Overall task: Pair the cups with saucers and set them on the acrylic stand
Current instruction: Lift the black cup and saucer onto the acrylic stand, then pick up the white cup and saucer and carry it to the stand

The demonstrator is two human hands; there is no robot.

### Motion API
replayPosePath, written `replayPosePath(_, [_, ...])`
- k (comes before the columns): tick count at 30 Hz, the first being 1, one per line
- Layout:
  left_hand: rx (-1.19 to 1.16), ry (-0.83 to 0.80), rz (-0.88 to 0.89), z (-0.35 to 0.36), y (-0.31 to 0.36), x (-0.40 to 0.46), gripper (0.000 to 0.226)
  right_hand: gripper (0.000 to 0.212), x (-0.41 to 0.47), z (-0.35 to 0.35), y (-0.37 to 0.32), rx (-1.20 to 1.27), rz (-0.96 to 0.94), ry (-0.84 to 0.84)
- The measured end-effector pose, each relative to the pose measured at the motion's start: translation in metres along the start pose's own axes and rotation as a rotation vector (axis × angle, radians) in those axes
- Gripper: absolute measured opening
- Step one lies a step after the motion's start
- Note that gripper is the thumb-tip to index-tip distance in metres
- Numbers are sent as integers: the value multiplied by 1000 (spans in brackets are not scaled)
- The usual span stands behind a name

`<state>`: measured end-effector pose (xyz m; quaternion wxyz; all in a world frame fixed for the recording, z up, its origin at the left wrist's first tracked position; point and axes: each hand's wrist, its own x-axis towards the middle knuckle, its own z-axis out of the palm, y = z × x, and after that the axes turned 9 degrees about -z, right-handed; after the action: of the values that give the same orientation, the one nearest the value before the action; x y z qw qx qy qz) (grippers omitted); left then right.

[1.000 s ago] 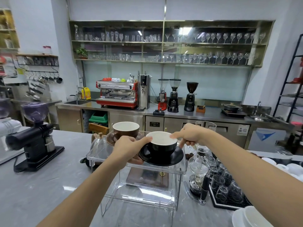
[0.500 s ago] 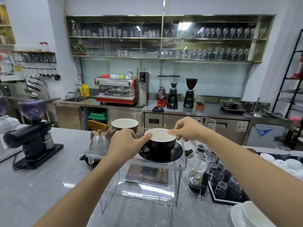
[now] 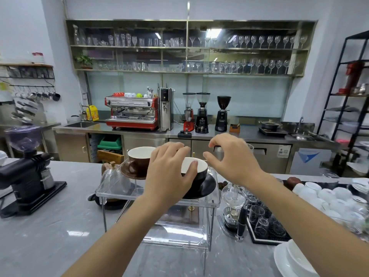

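1. On the top shelf of the acrylic stand point(image 3: 111, 191), toward its left edge, one brown cup point(image 3: 137, 159) sits on one brown saucer point(image 3: 127, 172): that pair looks finished.
2. Toward the right edge of the same shelf, one black cup point(image 3: 197, 172) with a white inside stands on one black saucer point(image 3: 205, 186). The saucer appears to rest on the shelf, so I judge this second pair placed or nearly so.
3. The left hand point(image 3: 169, 174) lies over the near side of the black cup, thumb touching its rim, fingers spread and relaxed; it reads as a loose touch, not a firm grasp.
4. The right hand point(image 3: 231, 158) hovers just beside the black cup's right rim, thumb and forefinger curved with a narrow gap, holding nothing.
5. Count on the stand: two cups, two saucers, two pairs. The lower shelf carries no cup that I can make out.
6. Left to do, as a judgement: free both hands, then pair more crockery. A cluster of white cups point(image 3: 327, 196) lies along the worktop's right edge, too crowded to count, and a white cup on a saucer point(image 3: 291, 258) shows at the near right corner.
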<state>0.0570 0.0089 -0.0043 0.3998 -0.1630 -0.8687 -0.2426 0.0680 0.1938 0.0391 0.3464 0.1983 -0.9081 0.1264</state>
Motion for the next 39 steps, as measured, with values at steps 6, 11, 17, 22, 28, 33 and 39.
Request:
replayPosePath(6, [-8,-100,77,18,25,-7,59,61,-47,-14,13,-204,25,11])
replayPosePath(11, [-96,-182,128,35,52,-18,63,73,-92,-27,27,-276,107,28])
replayPosePath(17, [-178,-244,174,56,95,-36,68,79,-137,-45,47,-289,220,47])
replayPosePath(22, [-236,-329,212,79,127,-54,76,84,-172,-56,62,-308,300,30])
replayPosePath(28, [-296,-444,195,108,154,-77,87,85,-213,-64,79,-335,388,-8])
replayPosePath(33, [-331,-494,189,136,171,-100,87,90,-245,-62,100,-328,431,-41])
replayPosePath(39, [-344,-574,150,168,183,-130,84,91,-279,-49,125,-221,485,-96])
